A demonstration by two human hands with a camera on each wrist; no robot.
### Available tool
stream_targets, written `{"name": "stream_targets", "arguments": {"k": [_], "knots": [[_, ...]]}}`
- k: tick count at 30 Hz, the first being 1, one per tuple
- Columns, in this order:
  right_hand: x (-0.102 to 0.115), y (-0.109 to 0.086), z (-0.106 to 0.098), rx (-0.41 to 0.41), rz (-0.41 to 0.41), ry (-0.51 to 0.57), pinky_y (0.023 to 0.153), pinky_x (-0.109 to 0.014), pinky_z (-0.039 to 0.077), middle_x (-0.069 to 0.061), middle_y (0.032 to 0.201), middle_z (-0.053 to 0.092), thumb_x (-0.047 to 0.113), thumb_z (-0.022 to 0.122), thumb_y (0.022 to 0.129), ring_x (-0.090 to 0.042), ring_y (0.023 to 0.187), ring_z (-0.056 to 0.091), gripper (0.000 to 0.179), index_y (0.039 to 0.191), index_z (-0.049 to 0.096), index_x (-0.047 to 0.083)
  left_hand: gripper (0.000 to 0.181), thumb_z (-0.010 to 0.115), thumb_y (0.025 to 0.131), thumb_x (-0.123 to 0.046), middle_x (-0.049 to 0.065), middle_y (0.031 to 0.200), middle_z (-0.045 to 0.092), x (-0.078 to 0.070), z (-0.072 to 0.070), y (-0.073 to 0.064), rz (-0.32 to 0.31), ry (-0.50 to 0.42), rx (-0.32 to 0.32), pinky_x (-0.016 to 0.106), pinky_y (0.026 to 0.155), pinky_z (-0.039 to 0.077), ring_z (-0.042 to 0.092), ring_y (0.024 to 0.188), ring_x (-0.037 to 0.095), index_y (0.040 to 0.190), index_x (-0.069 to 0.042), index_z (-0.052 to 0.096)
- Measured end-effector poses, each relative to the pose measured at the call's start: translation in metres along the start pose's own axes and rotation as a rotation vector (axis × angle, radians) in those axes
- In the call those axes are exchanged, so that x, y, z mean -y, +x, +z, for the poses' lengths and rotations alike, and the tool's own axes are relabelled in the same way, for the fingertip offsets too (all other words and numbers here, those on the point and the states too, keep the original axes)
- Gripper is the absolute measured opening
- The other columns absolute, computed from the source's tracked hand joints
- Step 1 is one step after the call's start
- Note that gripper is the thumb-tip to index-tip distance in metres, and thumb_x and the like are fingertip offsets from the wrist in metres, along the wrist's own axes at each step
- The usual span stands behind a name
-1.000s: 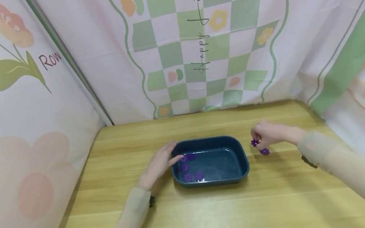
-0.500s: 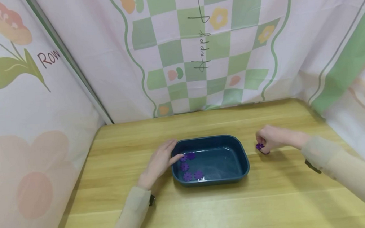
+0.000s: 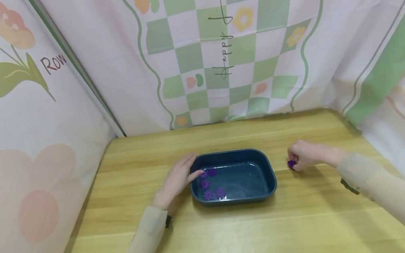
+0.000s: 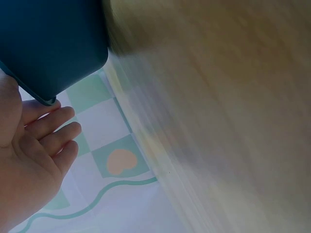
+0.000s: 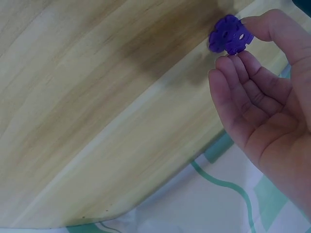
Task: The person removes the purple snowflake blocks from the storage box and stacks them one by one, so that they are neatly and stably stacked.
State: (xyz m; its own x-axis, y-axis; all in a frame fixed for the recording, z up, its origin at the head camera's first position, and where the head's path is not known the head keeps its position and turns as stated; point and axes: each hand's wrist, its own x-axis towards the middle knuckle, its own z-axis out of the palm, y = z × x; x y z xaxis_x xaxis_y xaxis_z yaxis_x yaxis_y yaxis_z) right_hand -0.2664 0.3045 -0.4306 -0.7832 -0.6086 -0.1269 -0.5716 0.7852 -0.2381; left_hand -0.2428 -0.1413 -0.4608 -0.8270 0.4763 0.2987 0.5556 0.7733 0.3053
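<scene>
In the head view a dark blue rectangular box (image 3: 246, 201) sits on the table, with several purple flower-shaped plastic discs (image 3: 221, 193) lying at the left of its floor. My left hand (image 3: 176, 181) holds the box's left wall, thumb over the rim and the other fingers outside. The left wrist view shows those fingers (image 4: 51, 124) loosely bent by the rim's corner. To the right of the box, my right hand (image 3: 304, 154) pinches a purple flower-shaped disc (image 5: 228, 36) between thumb and fingertips, low over the table. A second disc may overlap it; I cannot tell.
The wooden table (image 3: 241, 239) reaches back to a green-and-white checkered curtain (image 3: 225, 60). Printed cloth (image 3: 25, 130) hangs along the left side, and more cloth (image 3: 395, 97) hangs on the right.
My right hand has moved slightly right and toward me with the purple disc. A second disc, visible beside it earlier, no longer shows separately in the head view. My left hand and the box stay put.
</scene>
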Motion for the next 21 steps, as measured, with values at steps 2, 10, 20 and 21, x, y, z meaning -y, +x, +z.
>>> {"name": "stream_targets", "arguments": {"k": [2, 10, 20, 21], "knots": [[-0.0009, 0.0, 0.001, 0.009, 0.003, 0.003, 0.052, -0.014, 0.041, 0.006, 0.066, 0.058, 0.013, 0.079, 0.072, 0.0, 0.059, 0.046, 0.017, 0.073, 0.062, 0.011, 0.065, 0.067, 0.093, -0.039, 0.022, 0.146, 0.052, 0.0, -0.0001, 0.0, -0.002, 0.005, 0.005, 0.047, 0.117, 0.041, 0.05, 0.137, 0.037, 0.141, 0.003, 0.051], [-0.002, -0.0019, 0.0018, 0.029, 0.023, 0.012, 0.053, -0.014, 0.042, 0.006, 0.068, 0.059, 0.013, 0.08, 0.073, -0.001, 0.06, 0.047, 0.017, 0.076, 0.064, 0.01, 0.065, 0.067, 0.093, -0.038, 0.022, 0.146, 0.052, 0.0002, 0.0001, 0.0008, 0.005, 0.016, 0.007, 0.049, 0.117, 0.041, 0.05, 0.137, 0.038, 0.14, 0.005, 0.051], [-0.0037, -0.0031, 0.0035, 0.036, 0.044, 0.024, 0.055, -0.014, 0.043, 0.005, 0.07, 0.061, 0.014, 0.08, 0.075, -0.001, 0.061, 0.049, 0.015, 0.078, 0.066, 0.009, 0.064, 0.067, 0.093, -0.038, 0.023, 0.144, 0.053, -0.0013, -0.0011, -0.0001, 0.015, 0.017, -0.009, 0.048, 0.116, 0.042, 0.051, 0.136, 0.038, 0.139, 0.004, 0.052], [-0.0039, -0.0032, 0.0036, 0.036, 0.044, 0.027, 0.055, -0.014, 0.044, 0.005, 0.07, 0.061, 0.014, 0.08, 0.075, -0.001, 0.061, 0.049, 0.015, 0.078, 0.066, 0.009, 0.064, 0.067, 0.093, -0.038, 0.023, 0.144, 0.054, -0.0013, -0.0009, -0.0003, 0.016, 0.013, -0.011, 0.049, 0.116, 0.042, 0.051, 0.136, 0.038, 0.139, 0.005, 0.053]]}}
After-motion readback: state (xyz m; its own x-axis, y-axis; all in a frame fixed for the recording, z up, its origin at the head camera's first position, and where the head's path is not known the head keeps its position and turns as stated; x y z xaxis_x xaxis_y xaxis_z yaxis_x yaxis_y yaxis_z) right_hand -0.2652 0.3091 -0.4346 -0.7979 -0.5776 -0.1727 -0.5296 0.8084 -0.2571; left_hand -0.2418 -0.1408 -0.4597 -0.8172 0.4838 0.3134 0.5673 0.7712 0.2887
